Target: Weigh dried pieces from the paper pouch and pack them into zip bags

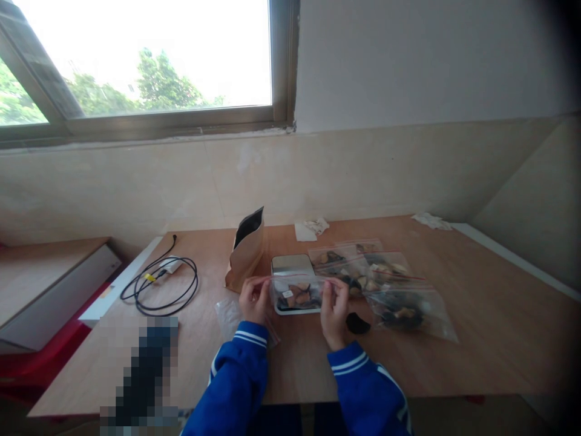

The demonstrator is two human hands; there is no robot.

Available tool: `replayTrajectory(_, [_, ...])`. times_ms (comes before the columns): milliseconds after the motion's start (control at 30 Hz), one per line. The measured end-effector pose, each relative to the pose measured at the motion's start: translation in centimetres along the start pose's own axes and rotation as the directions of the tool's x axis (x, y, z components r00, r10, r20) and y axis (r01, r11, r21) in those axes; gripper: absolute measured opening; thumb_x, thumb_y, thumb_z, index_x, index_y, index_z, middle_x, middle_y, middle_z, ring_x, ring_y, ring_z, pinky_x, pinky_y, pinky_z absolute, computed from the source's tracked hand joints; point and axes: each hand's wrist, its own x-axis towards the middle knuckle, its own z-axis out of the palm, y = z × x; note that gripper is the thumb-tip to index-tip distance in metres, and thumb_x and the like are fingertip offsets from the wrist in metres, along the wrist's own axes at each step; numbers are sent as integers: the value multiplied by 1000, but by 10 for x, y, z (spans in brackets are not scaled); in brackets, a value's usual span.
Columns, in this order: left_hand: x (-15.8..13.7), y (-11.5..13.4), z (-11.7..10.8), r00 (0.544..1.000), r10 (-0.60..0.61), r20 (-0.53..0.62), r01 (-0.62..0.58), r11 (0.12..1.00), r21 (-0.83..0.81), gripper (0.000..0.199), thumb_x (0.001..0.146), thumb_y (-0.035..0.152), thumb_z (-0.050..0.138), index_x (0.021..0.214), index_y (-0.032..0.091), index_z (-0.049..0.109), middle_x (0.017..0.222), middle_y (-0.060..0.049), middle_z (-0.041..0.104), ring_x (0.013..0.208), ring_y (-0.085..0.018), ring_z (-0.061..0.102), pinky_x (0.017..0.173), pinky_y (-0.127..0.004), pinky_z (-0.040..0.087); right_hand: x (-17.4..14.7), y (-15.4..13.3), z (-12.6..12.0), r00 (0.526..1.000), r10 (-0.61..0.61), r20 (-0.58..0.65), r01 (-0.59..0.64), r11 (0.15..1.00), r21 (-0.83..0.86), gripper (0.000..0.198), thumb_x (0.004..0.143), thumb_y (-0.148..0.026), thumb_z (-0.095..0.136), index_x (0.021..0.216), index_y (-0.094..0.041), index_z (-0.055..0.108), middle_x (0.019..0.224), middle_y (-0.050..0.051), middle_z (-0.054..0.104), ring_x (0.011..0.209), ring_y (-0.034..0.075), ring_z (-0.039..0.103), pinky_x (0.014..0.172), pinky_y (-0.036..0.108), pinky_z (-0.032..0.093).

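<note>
A clear zip bag (297, 295) with brown and dark pieces and a small white label inside is stretched between my hands. My left hand (254, 300) pinches its upper left corner, and my right hand (334, 307) pinches the upper right one. Behind and beneath the bag is a kitchen scale (291, 264) with a white rim and a metal plate; the bag covers its front part. Whether the bag rests on the scale I cannot tell. A dark, flat, rounded piece (358, 323) lies just right of my right hand. Clear plastic bags (227, 316) lie by my left wrist.
Several filled zip bags (402, 312) lie to the right. An upright brown paper pouch (247, 251) stands open behind my left hand. A coiled black cable (196, 284) lies at left, near a pixelated dark area (145, 369). White tissue (318, 226) lies near the wall.
</note>
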Motion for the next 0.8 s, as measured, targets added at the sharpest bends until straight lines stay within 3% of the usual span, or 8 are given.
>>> replayTrajectory(133, [-1,-2,1,1000,3,5,-3,999,32,19,78,37,64,78,19,69,80,-5,64,74,-16,60,65,-27,48,1,4,0,1000,2,-8,-2,1000,-3,28,90,-45,46,100,-19,51,93,8,58,82,18,58,75,34,49])
replayTrajectory(300, [-2,-13,3,1000,20,3,-20,999,46,17,78,35,63,79,19,65,81,-4,62,70,-14,57,61,-25,46,1,2,0,1000,-12,18,12,1000,3,26,91,-42,46,100,-19,51,93,7,58,78,17,58,73,34,50])
replayTrajectory(500, [-4,-19,4,999,6,31,-5,1000,-31,17,81,36,60,82,19,63,82,-4,61,75,-16,58,68,-27,46,1,-5,1,1000,-23,-11,24,999,25,25,90,-42,47,98,-19,52,90,6,59,78,17,59,71,32,50])
replayTrajectory(667, [-7,-17,4,992,-69,101,88,975,-203,22,80,39,61,88,19,61,88,-6,62,87,-20,59,77,-30,46,0,-4,-1,1000,11,17,-12,999,53,26,89,-43,50,96,-18,53,85,4,58,70,15,57,66,29,49])
replayTrajectory(800, [-7,-15,6,969,-189,157,223,944,-242,27,76,39,67,91,17,62,84,-4,62,81,-16,59,75,-27,45,1,-5,-1,998,65,-7,-64,995,82,28,88,-45,50,95,-18,52,79,2,57,65,13,55,63,28,48])
